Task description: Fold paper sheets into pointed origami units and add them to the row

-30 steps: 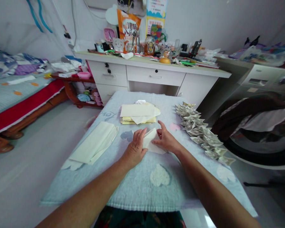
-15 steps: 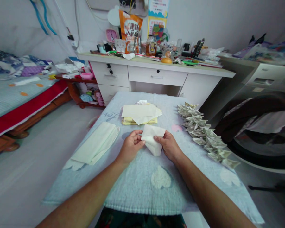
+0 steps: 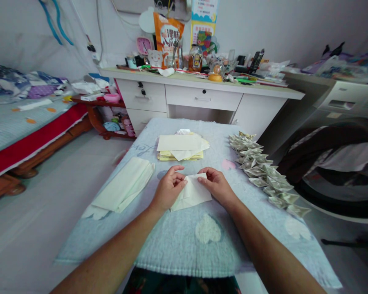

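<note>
A pale sheet of folded paper [image 3: 194, 195] is held by its upper edge over the cloth-covered table [image 3: 171, 249]. My left hand [image 3: 171, 188] pinches its upper left corner between thumb and fingers. At the upper right, my right hand [image 3: 217, 185] grips the same paper, thumb on top. Beyond my hands lies a stack of pale and yellow paper [image 3: 179, 143]. Left of my left hand rests a pile of larger folded sheets [image 3: 122, 185]. Rows of pointed folded-paper pieces [image 3: 265, 173] run along the table's right side.
A white desk [image 3: 202, 97] loaded with bottles, bags and small items stands behind the table. To the right is a washing machine [image 3: 340, 102] with dark cloth at its open door. A bed [image 3: 27, 122] and a small wooden shelf [image 3: 102, 104] are on the left.
The paper has turned and dropped lower, its broad part now hanging toward me. My right hand has shifted slightly left and up along its edge; my left hand has barely moved.
</note>
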`<state>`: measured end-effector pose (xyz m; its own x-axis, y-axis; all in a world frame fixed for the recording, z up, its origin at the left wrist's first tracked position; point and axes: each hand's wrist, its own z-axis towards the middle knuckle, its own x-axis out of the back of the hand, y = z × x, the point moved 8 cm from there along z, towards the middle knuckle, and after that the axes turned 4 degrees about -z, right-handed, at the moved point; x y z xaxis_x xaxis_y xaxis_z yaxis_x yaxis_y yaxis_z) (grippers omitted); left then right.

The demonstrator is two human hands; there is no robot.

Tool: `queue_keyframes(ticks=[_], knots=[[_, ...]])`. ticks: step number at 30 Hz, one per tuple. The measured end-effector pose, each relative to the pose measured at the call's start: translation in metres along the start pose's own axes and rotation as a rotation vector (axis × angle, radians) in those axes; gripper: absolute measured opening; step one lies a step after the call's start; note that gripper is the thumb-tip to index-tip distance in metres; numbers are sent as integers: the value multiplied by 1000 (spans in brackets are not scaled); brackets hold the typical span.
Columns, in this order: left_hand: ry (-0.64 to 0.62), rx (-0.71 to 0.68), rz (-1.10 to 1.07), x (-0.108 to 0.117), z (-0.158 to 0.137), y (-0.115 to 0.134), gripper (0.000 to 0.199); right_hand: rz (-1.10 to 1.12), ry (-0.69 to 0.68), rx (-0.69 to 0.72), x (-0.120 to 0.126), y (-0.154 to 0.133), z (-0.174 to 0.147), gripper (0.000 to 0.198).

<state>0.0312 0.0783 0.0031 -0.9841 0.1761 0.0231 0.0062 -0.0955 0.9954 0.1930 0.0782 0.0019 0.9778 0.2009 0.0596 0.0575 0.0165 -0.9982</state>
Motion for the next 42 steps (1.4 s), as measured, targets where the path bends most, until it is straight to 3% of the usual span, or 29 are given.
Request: queue_keyframes(ticks=[7, 13, 20, 33, 42], knots=[[7, -99, 345, 0, 3, -9, 38, -531, 113, 201, -3, -10, -3, 7], [-7, -226, 596, -6, 1, -4, 41, -900, 23, 424, -23, -21, -11, 21], [-19, -347, 796, -8, -2, 8, 34, -1153, -78, 479, -37, -18, -16, 22], [-194, -463, 933, -24, -6, 11, 23, -1328, -252, 472, -48, -29, -28, 20], [-193, -521, 991, -26, -8, 10, 17, -1395, -254, 472, -50, -28, -30, 14]])
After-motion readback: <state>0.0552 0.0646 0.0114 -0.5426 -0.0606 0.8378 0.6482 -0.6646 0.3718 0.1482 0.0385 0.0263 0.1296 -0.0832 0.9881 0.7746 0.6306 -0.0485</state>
